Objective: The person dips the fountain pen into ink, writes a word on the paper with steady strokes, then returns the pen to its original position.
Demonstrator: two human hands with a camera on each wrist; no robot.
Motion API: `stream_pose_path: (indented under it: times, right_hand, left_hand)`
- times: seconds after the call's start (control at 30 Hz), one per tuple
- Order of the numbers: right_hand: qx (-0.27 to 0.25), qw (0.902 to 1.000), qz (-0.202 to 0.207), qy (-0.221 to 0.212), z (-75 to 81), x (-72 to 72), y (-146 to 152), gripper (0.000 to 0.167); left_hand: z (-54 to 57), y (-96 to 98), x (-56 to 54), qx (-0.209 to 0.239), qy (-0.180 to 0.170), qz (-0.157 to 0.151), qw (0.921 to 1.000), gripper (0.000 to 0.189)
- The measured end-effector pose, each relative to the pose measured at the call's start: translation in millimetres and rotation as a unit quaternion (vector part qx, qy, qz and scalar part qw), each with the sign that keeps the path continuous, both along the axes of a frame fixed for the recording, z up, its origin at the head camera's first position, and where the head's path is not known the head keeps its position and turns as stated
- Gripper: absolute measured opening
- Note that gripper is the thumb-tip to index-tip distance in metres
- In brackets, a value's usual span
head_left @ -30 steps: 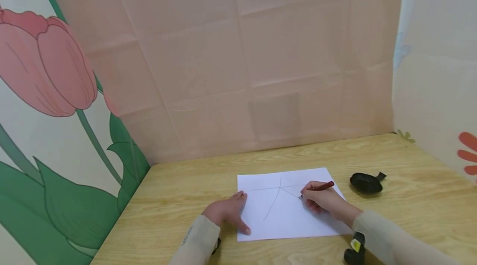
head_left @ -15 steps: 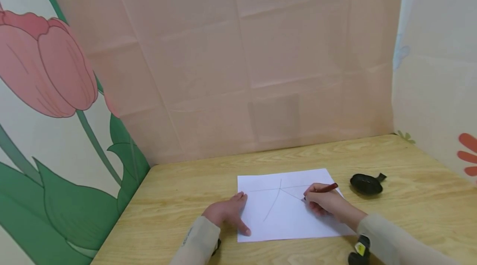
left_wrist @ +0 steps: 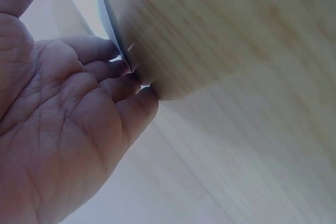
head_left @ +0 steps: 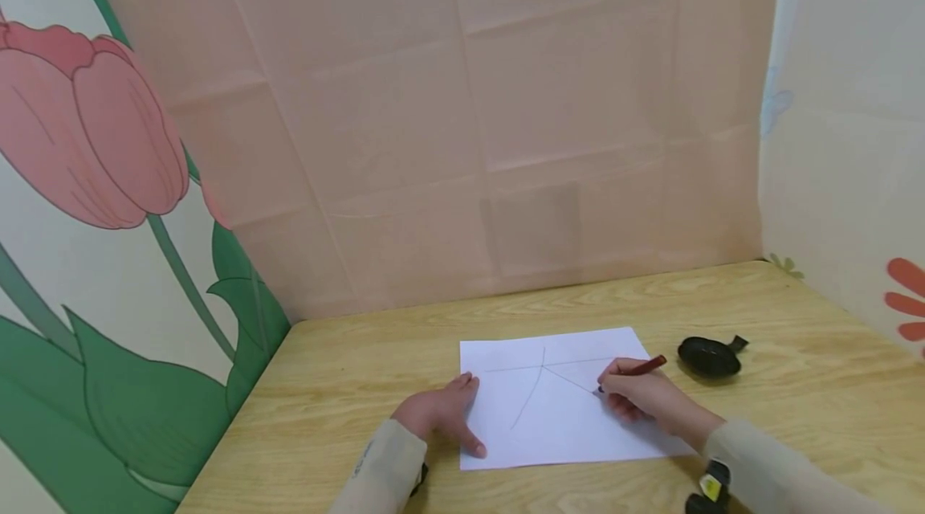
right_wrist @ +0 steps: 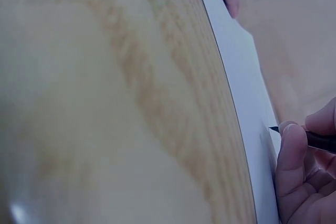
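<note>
A white sheet of paper [head_left: 549, 434] lies on the wooden table, with several thin dark lines meeting near its upper middle. My right hand [head_left: 643, 397] pinches a dark red pen [head_left: 648, 365], its tip on the paper at the end of a slanting line. In the right wrist view the pen's dark point [right_wrist: 274, 129] shows beyond the thumb and fingers. My left hand [head_left: 442, 411] rests at the paper's left edge, thumb and fingers spread. The left wrist view shows the fingers [left_wrist: 139, 114] of that hand with their tips at the paper's edge.
A small black pan-shaped dish [head_left: 711, 357] with a short handle sits on the table [head_left: 347, 385] to the right of the paper. A pinkish-brown sheet [head_left: 405, 136] hangs behind the table. Walls with painted flowers stand on both sides.
My right hand has moved slightly right and down with the pen, and the slanting line behind its tip has grown longer. The left hand has stayed in place.
</note>
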State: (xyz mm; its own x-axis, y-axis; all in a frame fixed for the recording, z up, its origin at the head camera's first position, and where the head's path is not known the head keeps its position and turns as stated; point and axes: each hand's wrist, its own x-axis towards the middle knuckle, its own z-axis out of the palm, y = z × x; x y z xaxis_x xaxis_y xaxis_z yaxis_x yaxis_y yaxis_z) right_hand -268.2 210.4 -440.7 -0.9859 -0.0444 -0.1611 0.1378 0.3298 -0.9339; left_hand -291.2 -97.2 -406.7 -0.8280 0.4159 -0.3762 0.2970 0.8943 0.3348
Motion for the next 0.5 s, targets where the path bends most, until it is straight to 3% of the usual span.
stream_pose_path:
  times: [0.5]
  right_hand:
    - [-0.001,1.0000,0.006,-0.007,1.8,7.2,7.2,0.014]
  left_hand:
    - [-1.2,0.0,-0.4,0.007,-0.004,0.005,1.0000,0.104]
